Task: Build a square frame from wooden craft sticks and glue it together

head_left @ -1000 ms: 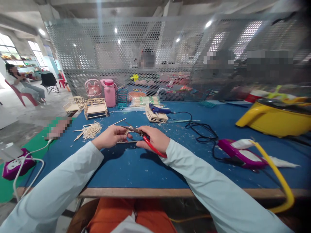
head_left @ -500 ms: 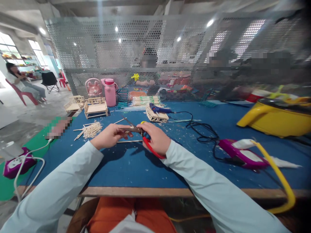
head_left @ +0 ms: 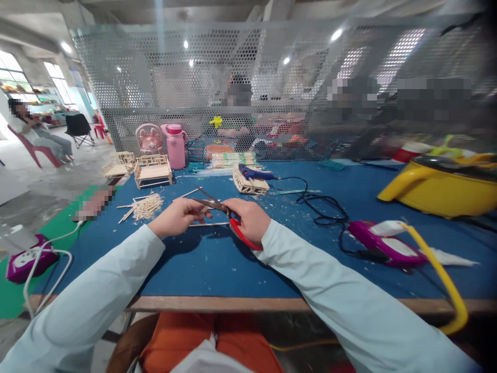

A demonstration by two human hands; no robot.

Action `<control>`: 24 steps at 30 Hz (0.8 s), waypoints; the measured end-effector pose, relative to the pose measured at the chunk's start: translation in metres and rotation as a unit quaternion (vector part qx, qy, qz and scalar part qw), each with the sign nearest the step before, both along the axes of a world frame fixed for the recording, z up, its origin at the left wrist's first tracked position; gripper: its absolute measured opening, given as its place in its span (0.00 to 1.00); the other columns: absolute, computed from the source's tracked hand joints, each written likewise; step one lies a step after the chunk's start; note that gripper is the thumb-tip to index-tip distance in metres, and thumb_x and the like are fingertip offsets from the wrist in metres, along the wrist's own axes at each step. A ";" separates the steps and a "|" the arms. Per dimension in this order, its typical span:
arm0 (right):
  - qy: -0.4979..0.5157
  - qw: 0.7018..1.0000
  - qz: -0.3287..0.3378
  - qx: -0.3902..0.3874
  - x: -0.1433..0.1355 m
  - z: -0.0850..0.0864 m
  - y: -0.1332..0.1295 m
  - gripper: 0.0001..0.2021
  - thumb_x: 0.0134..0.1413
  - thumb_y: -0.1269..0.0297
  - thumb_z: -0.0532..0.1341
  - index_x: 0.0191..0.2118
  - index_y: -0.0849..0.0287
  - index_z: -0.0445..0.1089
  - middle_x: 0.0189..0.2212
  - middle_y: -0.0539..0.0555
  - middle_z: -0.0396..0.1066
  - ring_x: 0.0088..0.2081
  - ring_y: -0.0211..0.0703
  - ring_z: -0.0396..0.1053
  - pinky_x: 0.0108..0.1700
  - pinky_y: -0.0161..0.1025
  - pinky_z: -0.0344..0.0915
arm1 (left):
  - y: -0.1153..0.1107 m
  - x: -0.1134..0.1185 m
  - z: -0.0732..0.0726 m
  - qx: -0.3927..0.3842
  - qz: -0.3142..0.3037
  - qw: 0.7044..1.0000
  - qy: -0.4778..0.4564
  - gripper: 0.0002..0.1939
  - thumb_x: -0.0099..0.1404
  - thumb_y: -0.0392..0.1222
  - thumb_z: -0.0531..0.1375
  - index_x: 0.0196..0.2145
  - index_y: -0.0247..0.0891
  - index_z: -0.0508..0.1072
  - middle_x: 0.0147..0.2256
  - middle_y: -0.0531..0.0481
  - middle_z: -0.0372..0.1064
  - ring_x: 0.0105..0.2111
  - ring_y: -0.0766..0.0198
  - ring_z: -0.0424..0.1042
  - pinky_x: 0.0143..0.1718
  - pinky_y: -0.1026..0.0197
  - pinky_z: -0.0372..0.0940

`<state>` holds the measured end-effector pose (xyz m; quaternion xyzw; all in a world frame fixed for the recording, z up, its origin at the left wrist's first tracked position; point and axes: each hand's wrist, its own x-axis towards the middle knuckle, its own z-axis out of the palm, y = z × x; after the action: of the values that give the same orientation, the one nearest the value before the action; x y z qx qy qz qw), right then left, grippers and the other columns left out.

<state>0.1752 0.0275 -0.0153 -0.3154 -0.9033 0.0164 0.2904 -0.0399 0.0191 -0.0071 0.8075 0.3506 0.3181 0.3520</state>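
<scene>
My right hand (head_left: 250, 220) is closed round the red handle of a pair of scissors (head_left: 245, 235). The scissor blades point left and stand slightly apart, over the fingers of my left hand (head_left: 178, 216). Between thumb and fingers my left hand pinches a short pale wooden stick (head_left: 205, 209), which lies right by the blades and is partly hidden. Beneath both hands another thin stick (head_left: 209, 225) rests on the blue table. A heap of short cut sticks (head_left: 146, 206) lies to the left of my left hand.
Small stick-built furniture models (head_left: 153, 171) stand at the back left by a pink flask (head_left: 176, 147). A blue glue gun (head_left: 254, 173) rests on another stick model (head_left: 248, 186), its black cord trailing right. Right are a purple power strip (head_left: 388, 246) and yellow pot (head_left: 442, 189).
The scissor blades have closed somewhat, and the yellow part of the handle is now hidden. Both hands stay in nearly the same place.
</scene>
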 end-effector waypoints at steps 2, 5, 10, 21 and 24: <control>0.009 1.000 0.002 -0.009 -0.002 -0.001 0.000 0.13 0.41 0.72 0.52 0.36 0.60 0.66 0.27 0.54 0.68 0.28 0.42 0.64 0.33 0.35 0.60 | 0.000 0.000 0.001 -0.001 0.002 1.000 -0.002 0.12 0.58 0.34 0.54 0.36 0.32 0.75 0.33 0.47 0.74 0.30 0.65 0.71 0.36 0.63 0.68; 0.039 0.999 -0.001 -0.034 -0.007 0.000 0.000 0.14 0.39 0.74 0.51 0.36 0.59 0.64 0.26 0.52 0.66 0.26 0.39 0.63 0.33 0.34 0.60 | 0.000 0.001 0.003 -0.031 -0.009 0.999 -0.038 0.14 0.57 0.35 0.55 0.40 0.32 0.74 0.33 0.47 0.73 0.32 0.65 0.70 0.36 0.62 0.67; 0.048 0.995 -0.010 -0.083 -0.008 0.004 0.002 0.19 0.38 0.74 0.52 0.42 0.62 0.61 0.34 0.56 0.66 0.35 0.43 0.64 0.40 0.38 0.61 | 0.000 0.002 0.003 -0.124 -0.016 0.988 -0.092 0.19 0.57 0.38 0.58 0.47 0.32 0.71 0.34 0.47 0.72 0.34 0.64 0.69 0.37 0.62 0.66; -0.032 0.999 -0.007 -0.044 -0.001 0.005 0.004 0.25 0.33 0.72 0.54 0.46 0.64 0.64 0.39 0.61 0.67 0.40 0.49 0.64 0.44 0.45 0.61 | 0.001 0.002 -0.001 -0.130 0.005 0.990 -0.063 0.16 0.54 0.40 0.60 0.40 0.31 0.75 0.34 0.46 0.73 0.32 0.64 0.69 0.37 0.61 0.67; -0.048 0.999 -0.013 -0.024 -0.001 0.010 0.002 0.26 0.32 0.72 0.55 0.46 0.66 0.64 0.39 0.61 0.67 0.40 0.49 0.64 0.44 0.45 0.61 | 0.000 0.002 -0.002 -0.120 -0.003 0.990 -0.071 0.18 0.55 0.38 0.59 0.44 0.32 0.73 0.34 0.46 0.74 0.33 0.63 0.70 0.37 0.60 0.67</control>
<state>0.1742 0.0296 -0.0058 -0.3346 -0.9112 0.0189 0.2398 -0.0376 0.0195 -0.0090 0.7357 0.3581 0.3290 0.4714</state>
